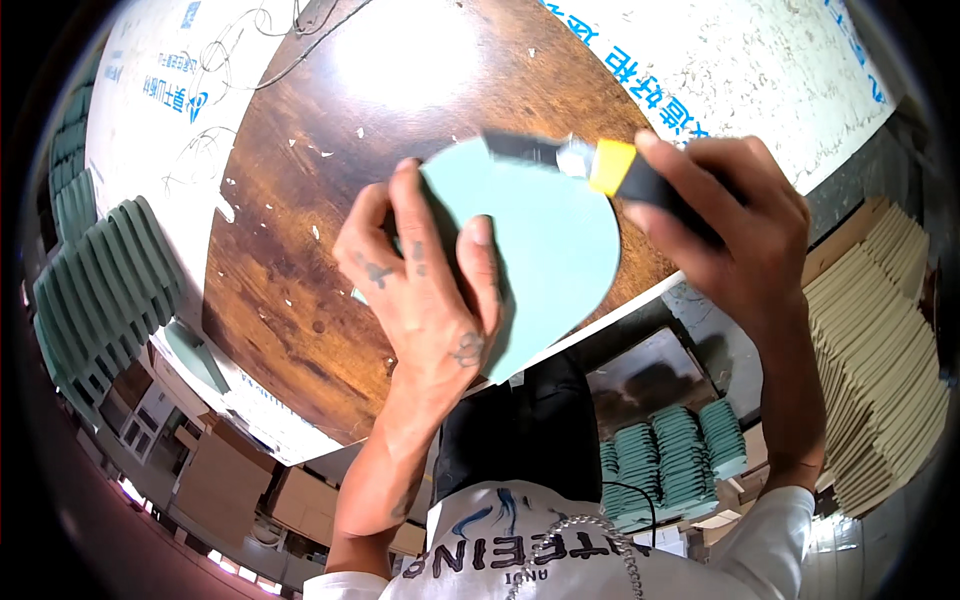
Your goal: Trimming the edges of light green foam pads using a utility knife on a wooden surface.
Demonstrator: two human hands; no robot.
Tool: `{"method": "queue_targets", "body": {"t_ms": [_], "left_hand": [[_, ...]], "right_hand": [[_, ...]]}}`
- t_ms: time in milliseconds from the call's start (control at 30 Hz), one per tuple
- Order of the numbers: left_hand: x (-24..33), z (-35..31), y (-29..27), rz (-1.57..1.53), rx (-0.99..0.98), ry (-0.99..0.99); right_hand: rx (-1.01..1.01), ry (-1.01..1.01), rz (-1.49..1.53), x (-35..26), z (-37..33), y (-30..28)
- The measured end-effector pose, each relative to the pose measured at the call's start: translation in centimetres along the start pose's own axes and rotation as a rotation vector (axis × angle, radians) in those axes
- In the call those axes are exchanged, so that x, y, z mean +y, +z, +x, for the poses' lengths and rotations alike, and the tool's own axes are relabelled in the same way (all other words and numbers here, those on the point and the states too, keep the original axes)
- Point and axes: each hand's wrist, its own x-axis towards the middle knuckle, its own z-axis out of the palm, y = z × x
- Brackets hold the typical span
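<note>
A pale green rounded sheet (555, 245) is held over the brown wood-grain board, its near tip toward my body. My left hand (425, 285) grips its left side, with the thumb lying over the top face and the fingers along the edge. Some of those fingertips are hidden. My right hand (735, 215) is closed round the black handle of a utility knife (607, 168) with a yellow collar. The wide dark blade points left across the sheet's far edge. Motion blurs the knife and right hand slightly, so I cannot tell whether the blade touches.
Small pale scraps dot the wood-grain board (290, 245). White printed panels (790, 70) flank it, and a thin dark cable (310, 48) trails over the far left. Green pieces stand stacked at left (110, 285) and below the table (660, 460). Cream sheets (880, 350) are piled at right.
</note>
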Motion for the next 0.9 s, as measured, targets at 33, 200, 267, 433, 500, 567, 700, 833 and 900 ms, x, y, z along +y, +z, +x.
{"method": "queue_targets", "body": {"t_ms": [33, 200, 267, 433, 500, 567, 700, 833, 900], "left_hand": [[0.1, 0.3, -0.1, -0.001, 0.005, 0.0], [-2.7, 4.0, 0.8, -0.048, 0.017, 0.347], [-4.5, 5.7, 0.4, 0.002, 0.104, 0.455], [-1.5, 3.5, -2.0, -0.01, 0.004, -0.159], [0.0, 2.5, -1.5, -0.032, -0.042, -0.307], [-0.2, 2.3, -0.7, 0.016, 0.023, -0.247], [-0.1, 2.1, -0.1, 0.082, 0.06, -0.233], [-0.2, 2.0, 0.0, 0.1, 0.058, -0.216], [-0.2, 2.0, 0.0, 0.105, 0.051, -0.217]], "right_hand": [[-0.015, -0.012, -0.041, 0.3, 0.5, 0.1], [0.024, 0.111, -0.043, -0.9, -1.6, -0.5], [0.004, 0.2, -0.016, -2.6, -3.5, -0.8], [-0.07, 0.286, -0.045, -5.4, -6.1, -1.1], [-0.054, 0.289, -0.084, -5.9, -6.0, -0.7], [-0.042, 0.284, -0.093, -5.9, -5.1, -0.5], [-0.021, 0.244, -0.087, -4.4, -3.7, -0.5], [0.024, 0.199, -0.072, -3.3, -3.1, -0.2], [0.033, 0.198, -0.07, -3.2, -2.9, 0.0]]}}
